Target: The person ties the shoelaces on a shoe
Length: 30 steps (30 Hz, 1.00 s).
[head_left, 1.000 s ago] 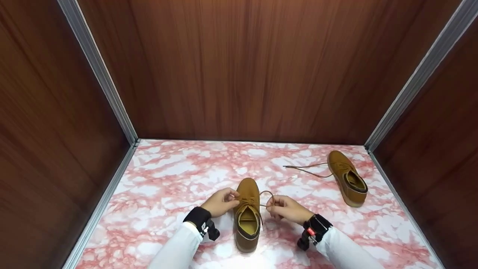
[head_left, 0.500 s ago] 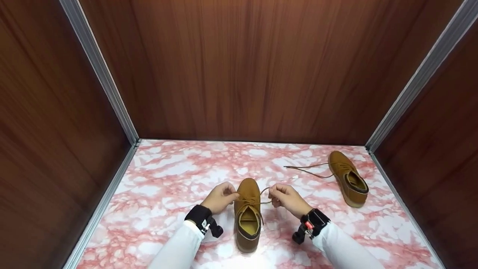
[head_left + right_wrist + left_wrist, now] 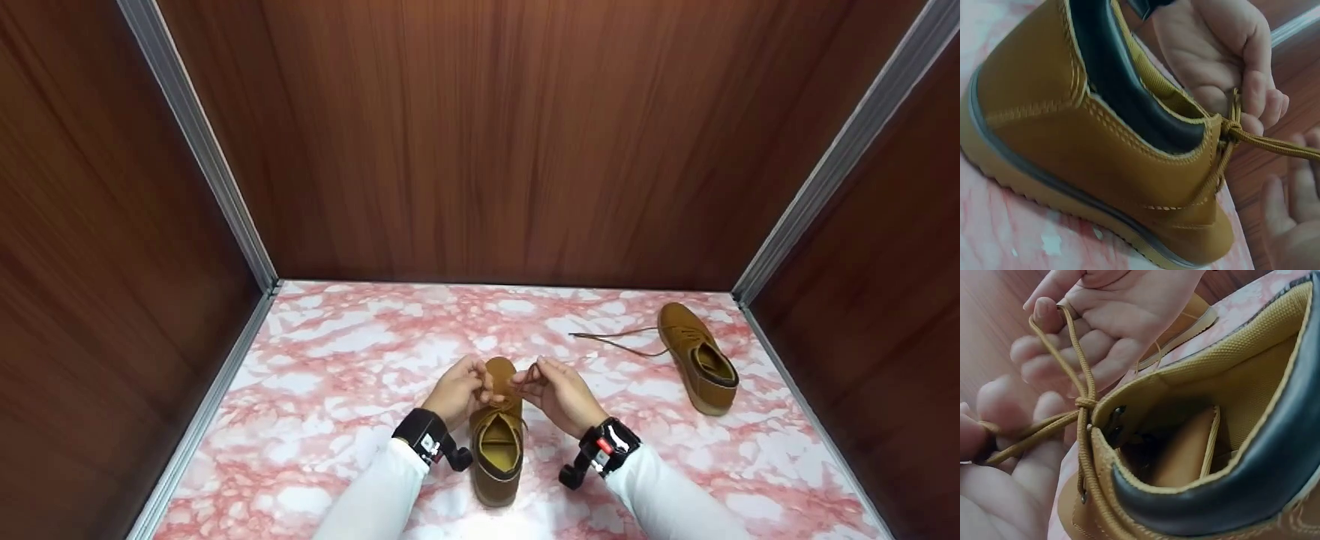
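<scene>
A tan lace-up shoe (image 3: 496, 489) with a dark padded collar stands on the tabletop, toe pointing away from me. Its brown shoelace (image 3: 1085, 370) has a knot (image 3: 1086, 403) at the top of the lacing, and a loop runs out from it to either side. My left hand (image 3: 455, 394), over the shoe's left side, grips one loop with curled fingers. On the right, my right hand (image 3: 562, 397) holds the other loop at its thumb and fingertips. The hands almost meet above the toe and hide part of the lacing in the head view.
A matching shoe (image 3: 710, 396) lies at the back right, its untied lace (image 3: 619, 345) stretched out leftward. Brown wood-look panels (image 3: 480, 150) with grey metal corner strips enclose the pink-and-white marbled tabletop (image 3: 337, 345) at the back and sides.
My right hand has lifted the lace and moved left, in over the shoe. My left hand has shifted slightly right and forward, closer to it. Both shoes stay put.
</scene>
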Motion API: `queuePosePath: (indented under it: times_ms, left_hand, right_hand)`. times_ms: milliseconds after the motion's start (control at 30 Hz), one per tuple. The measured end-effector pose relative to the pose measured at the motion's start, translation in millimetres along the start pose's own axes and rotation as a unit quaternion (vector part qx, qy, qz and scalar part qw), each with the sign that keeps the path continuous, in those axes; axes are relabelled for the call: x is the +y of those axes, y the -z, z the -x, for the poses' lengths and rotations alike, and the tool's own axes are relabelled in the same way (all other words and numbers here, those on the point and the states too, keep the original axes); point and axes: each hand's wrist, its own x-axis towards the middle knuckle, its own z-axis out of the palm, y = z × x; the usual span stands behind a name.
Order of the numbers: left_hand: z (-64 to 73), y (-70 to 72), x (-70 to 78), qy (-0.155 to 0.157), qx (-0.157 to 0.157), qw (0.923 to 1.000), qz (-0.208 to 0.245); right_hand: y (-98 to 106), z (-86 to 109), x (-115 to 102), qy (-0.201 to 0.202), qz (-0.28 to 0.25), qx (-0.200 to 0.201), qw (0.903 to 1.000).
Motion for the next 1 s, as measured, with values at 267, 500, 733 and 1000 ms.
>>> queuePosePath:
  times_ms: [267,500,733,1000]
  left_hand:
    - [-1.1,-6.3,1.5,-0.006,-0.032,0.9991,0.028]
    - [-5.4,-9.0,3.8,-0.029,-0.019,0.9907,-0.132]
    - [-2.5,-6.3,8.6,-0.054,-0.007,0.9689,-0.242]
    - [1.4,-3.9,9.9,-0.091,-0.022,0.9333,-0.347]
  right_hand:
    - [-0.1,-0.9,5.3,-0.004,0.019,0.031,0.9993]
    - [7.3,-1.3,11.7,0.016,0.064,0.074,0.9951]
    - [11.0,-2.0,16.3,0.012,0.116,0.102,0.988]
    - [16.7,1.8,20.0,-0.002,0.151,0.103,0.9831]
